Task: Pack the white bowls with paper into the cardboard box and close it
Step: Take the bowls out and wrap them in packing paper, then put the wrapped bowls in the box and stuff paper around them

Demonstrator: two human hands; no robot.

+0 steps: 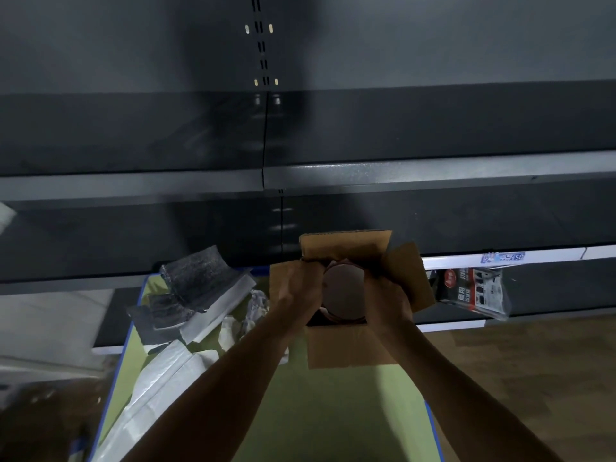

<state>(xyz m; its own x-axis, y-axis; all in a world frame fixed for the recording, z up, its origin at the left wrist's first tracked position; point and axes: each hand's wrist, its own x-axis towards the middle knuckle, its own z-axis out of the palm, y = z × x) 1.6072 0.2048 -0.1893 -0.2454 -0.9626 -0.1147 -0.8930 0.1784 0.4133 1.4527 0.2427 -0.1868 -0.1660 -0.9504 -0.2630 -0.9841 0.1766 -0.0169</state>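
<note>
- Dark grey metal shelving [400,175] across the background, several tiers, dimly lit; brown wooden floor [540,358] at lower right.
- Green-topped desk with blue edging [333,415] in front of the shelving, running toward the viewer.
- Open brown cardboard box [350,350] at the desk's far end, flaps folded outward: far flap raised, right flap angled out, near flap spread toward the viewer.
- Round white bowl [343,290], greyish in the low light, in the box mouth between the flaps; reddish-brown band round its edge, nature not determinable.
- Left hand [296,285]: fingers curled over the bowl's left edge at the box's left rim, gripping.
- Right hand [388,295]: fingers curled round the bowl's right side, gripping; fingertips hidden.
- Bare forearms reaching in from the lower edge.
- Crumpled white paper [233,328] on the desk just left of the box, partly behind the left forearm.
- Curled grey foam sheets with silver backing [196,281], stacked at the desk's far left corner.
- White plastic sheeting [160,388] along the desk's left edge, nearer the viewer.
- Clear-wrapped retail pack with red and black print [473,290] on the low shelf right of the box; white shelf rail with blue label [503,257] above it.
</note>
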